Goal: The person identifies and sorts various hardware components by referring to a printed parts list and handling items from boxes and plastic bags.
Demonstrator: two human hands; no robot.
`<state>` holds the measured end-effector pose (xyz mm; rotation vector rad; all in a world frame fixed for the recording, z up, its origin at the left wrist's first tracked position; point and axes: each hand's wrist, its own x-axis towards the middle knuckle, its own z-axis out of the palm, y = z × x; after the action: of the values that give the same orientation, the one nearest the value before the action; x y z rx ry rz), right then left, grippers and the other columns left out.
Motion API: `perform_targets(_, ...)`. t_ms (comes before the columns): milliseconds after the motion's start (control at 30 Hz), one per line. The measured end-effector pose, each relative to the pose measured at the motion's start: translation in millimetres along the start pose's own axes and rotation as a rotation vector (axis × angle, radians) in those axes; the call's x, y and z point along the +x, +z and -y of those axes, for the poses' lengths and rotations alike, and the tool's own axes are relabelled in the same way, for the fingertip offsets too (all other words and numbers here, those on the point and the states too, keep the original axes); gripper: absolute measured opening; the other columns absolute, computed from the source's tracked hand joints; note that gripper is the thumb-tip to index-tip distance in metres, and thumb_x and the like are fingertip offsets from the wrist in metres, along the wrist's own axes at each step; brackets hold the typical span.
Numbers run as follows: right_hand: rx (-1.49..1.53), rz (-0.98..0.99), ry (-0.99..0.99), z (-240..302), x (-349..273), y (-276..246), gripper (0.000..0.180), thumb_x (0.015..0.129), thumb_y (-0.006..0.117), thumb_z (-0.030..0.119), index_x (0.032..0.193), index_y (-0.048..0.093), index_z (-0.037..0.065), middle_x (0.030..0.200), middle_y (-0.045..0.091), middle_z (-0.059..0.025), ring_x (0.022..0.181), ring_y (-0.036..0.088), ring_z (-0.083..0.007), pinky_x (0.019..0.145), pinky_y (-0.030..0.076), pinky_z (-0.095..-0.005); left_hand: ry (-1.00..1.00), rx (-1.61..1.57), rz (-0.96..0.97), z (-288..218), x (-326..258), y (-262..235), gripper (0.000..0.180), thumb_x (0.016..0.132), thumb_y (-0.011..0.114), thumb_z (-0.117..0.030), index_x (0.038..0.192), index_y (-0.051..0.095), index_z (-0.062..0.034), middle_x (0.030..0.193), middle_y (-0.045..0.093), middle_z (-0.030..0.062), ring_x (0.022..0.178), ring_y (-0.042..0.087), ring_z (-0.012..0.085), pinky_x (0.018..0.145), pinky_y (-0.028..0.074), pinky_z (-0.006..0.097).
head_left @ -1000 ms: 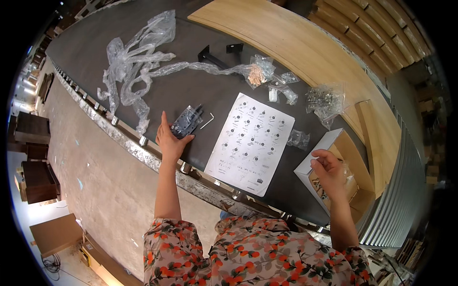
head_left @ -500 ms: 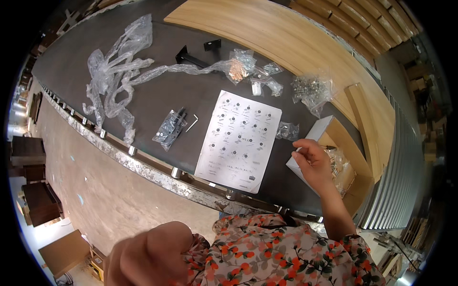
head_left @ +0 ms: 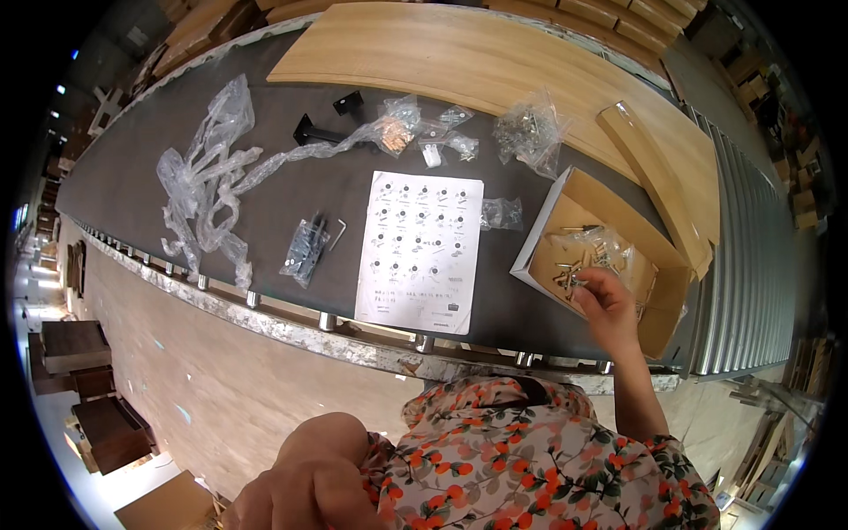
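My right hand [head_left: 609, 309] reaches over the near wall of an open cardboard box [head_left: 658, 225], its thumb and fingertips pinched together at a heap of loose metal screws and fittings [head_left: 568, 272]. What sits between the fingertips is too small to make out. Beside the heap in the box lies a clear plastic bag [head_left: 609, 246] with more hardware. At the lower left, close to me and away from the table, my left hand [head_left: 296, 486] is curled, its fingertips hidden. A printed parts sheet [head_left: 420, 305] lies flat left of the box.
Clear bags of hardware [head_left: 530, 132] lie behind the sheet. Left of it are a bag of black parts [head_left: 305, 252], a hex key [head_left: 337, 234] and crumpled plastic wrap [head_left: 208, 172]. A wooden panel [head_left: 442, 49] spans the table's far side. A long board [head_left: 649, 172] borders the box.
My right hand has moved from above the box's left edge down to the loose hardware inside. The view has shifted to the right. My left hand stays low at the left.
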<state>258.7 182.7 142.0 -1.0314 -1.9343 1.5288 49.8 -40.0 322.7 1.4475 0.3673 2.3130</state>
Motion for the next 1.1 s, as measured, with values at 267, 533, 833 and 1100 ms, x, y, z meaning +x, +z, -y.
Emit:
perform_targets(267,0.011,-0.110,-0.046,-10,-7,-33,0.019,0.085,0.061,-0.001,0.104,0.059,0.003,0.070,0.049,0.0059,0.063,0.043,-0.0016,0.057,0.035,-0.0163,0.037,0.069,-0.232,4,-11,53,0.016,0.077,0.071,-0.022,0.093,0.070,-0.0214,0.090,0.064,-0.0105,0.073,0.050,0.0091,0.067,0.031,0.027)
perform_targets(533,-0.008,-0.196,-0.025,-31,-5,-64,0.019,0.086,0.061,0.001,0.104,0.061,0.003,0.071,0.051,0.0058,0.065,0.045,-0.0015,0.059,0.036,-0.0163,-0.047,-0.028,0.007,11,-6,41,0.018,0.075,0.074,-0.028,0.091,0.068,-0.0200,0.093,0.063,-0.0010,0.078,0.052,0.0126,0.070,0.033,0.029)
perform_targets(833,-0.069,-0.181,0.019,-38,-9,-80,0.020,0.086,0.062,0.004,0.106,0.061,0.001,0.081,0.058,0.0027,0.071,0.049,-0.0033,0.066,0.040,-0.0178,-0.627,1.025,-0.827,62,-106,-96,0.013,0.088,0.064,-0.013,0.090,0.066,-0.0003,0.086,0.064,0.0039,0.073,0.053,0.0084,0.064,0.041,0.021)
perform_targets(1100,-0.131,-0.082,0.032,-33,4,-60,0.019,0.088,0.061,0.005,0.106,0.060,0.001,0.091,0.062,-0.0008,0.078,0.053,-0.0044,0.070,0.043,-0.0194,-0.779,1.800,0.012,114,-240,-143,0.024,0.078,0.059,0.000,0.101,0.063,-0.0029,0.107,0.058,0.0155,0.100,0.052,0.0356,0.085,0.045,0.043)
